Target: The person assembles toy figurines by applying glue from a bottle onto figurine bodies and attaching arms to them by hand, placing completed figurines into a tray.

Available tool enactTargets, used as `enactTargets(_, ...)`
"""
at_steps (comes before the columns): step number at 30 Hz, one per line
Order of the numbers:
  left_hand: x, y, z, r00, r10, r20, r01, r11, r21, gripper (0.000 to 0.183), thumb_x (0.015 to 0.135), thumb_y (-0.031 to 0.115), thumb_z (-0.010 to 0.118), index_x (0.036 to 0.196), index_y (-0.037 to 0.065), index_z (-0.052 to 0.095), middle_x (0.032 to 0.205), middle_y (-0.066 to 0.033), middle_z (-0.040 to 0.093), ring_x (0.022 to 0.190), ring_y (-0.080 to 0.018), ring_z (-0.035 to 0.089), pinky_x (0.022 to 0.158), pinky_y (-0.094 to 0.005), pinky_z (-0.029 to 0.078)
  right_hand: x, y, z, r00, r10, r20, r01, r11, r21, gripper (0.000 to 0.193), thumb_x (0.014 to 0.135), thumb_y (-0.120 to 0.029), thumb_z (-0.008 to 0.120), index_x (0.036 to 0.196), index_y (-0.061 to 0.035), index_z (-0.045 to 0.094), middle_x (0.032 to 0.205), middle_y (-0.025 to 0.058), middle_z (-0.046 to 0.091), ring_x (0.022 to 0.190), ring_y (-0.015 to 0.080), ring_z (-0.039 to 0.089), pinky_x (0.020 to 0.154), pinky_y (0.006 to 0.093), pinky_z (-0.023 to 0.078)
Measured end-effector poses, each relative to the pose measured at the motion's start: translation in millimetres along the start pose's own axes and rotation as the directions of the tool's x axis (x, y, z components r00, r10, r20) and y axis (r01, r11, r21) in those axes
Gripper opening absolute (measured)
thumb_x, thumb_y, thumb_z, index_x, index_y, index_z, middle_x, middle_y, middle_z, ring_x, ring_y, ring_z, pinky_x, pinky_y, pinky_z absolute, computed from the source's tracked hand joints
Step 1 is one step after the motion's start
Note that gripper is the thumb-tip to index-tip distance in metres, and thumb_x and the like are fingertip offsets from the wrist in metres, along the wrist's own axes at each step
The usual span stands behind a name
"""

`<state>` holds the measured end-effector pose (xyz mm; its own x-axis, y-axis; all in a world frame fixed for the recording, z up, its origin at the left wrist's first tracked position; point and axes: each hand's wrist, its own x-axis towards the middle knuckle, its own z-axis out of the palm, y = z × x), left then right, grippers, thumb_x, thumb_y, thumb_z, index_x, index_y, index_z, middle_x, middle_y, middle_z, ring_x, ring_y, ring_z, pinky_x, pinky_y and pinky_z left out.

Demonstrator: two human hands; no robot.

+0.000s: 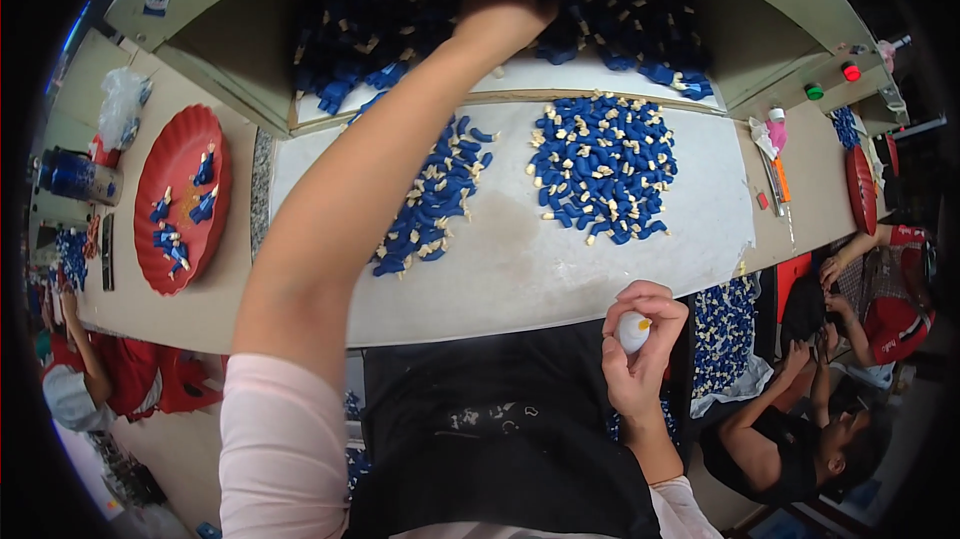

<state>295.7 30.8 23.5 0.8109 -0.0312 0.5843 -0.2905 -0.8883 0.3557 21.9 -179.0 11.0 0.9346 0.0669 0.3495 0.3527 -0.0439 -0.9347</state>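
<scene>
The left hand [505, 1] blurs over dark blue parts [420, 9]; its grip cannot be read.

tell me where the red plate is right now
In the head view the red plate sits on the table's left side, holding a few blue pieces, left of the outstretched left hand and forearm, beside a dark blue can.

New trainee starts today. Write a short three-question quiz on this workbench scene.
1. True or false: the left hand reaches into the heap of small blue plastic parts at the back of the bench.
2. What does the right hand hold? A) scissors B) a small white bottle with an orange tip C) a brush
3. Fill in: the round scalloped plate at the left is ____.

Key: 1 true; 2 B; 3 red.
</scene>
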Motion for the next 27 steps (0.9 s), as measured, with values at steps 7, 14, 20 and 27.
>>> enactTargets(7, -125.0, 63.3, -124.9, 0.647, -0.186, 0.740, 0.751, -0.015, -0.660, 0.044, 0.079, 0.014, 0.055, 0.119, 0.006, 0.039, 0.088, -0.0115, 0.057, 0.083, -0.0200, 0.058, 0.068, -0.0270, 0.052, 3.2, -17.6, -5.6, 0.977, 0.093, 0.191, -0.099, 0.995, 0.019, 0.036, 0.069, 0.008, 0.049, 0.105, 0.0042, 0.044, 0.103, 0.0129, 0.036, 0.081, 0.0180, 0.051, 0.069, 0.0266, 0.047)
enactTargets(14, -227.6, 85.4, -127.9, 0.594, 0.011, 0.805, 0.625, -0.636, -0.453, 0.041, 0.086, 0.012, 0.045, 0.124, 0.004, 0.032, 0.095, -0.0158, 0.054, 0.091, -0.0265, 0.056, 0.072, -0.0299, 0.052, -1.6, -34.2, 4.6, 0.993, 0.086, -0.083, -0.072, 0.984, 0.163, 0.036, 0.066, 0.003, 0.061, 0.099, 0.0030, 0.046, 0.093, 0.0134, 0.044, 0.070, 0.0215, 0.057, 0.058, 0.0282, 0.052)
enactTargets(20, -245.9, 88.0, -115.8, 0.636, 0.025, 0.771, 0.580, -0.675, -0.457, 0.034, 0.087, 0.013, 0.043, 0.119, 0.002, 0.039, 0.100, -0.0159, 0.052, 0.094, -0.0251, 0.055, 0.077, -0.0343, 0.049, 11.1, -32.9, 11.8, 0.963, 0.063, -0.260, 0.003, 0.969, 0.246, 0.043, 0.067, -0.025, 0.070, 0.091, -0.0041, 0.042, 0.088, 0.0088, 0.043, 0.068, 0.0137, 0.046, 0.056, 0.0211, 0.040)
enactTargets(27, -249.2, 86.5, -118.0, 0.619, 0.051, 0.784, 0.562, -0.726, -0.396, 0.033, 0.086, 0.015, 0.045, 0.116, 0.000, 0.042, 0.100, -0.0133, 0.053, 0.091, -0.0202, 0.055, 0.075, -0.0335, 0.049, 4.6, -29.7, 17.2, 0.963, -0.268, -0.017, 0.260, 0.946, -0.192, 0.047, 0.064, -0.035, 0.072, 0.088, -0.0057, 0.044, 0.081, 0.0070, 0.043, 0.066, 0.0137, 0.046, 0.059, 0.0235, 0.041)
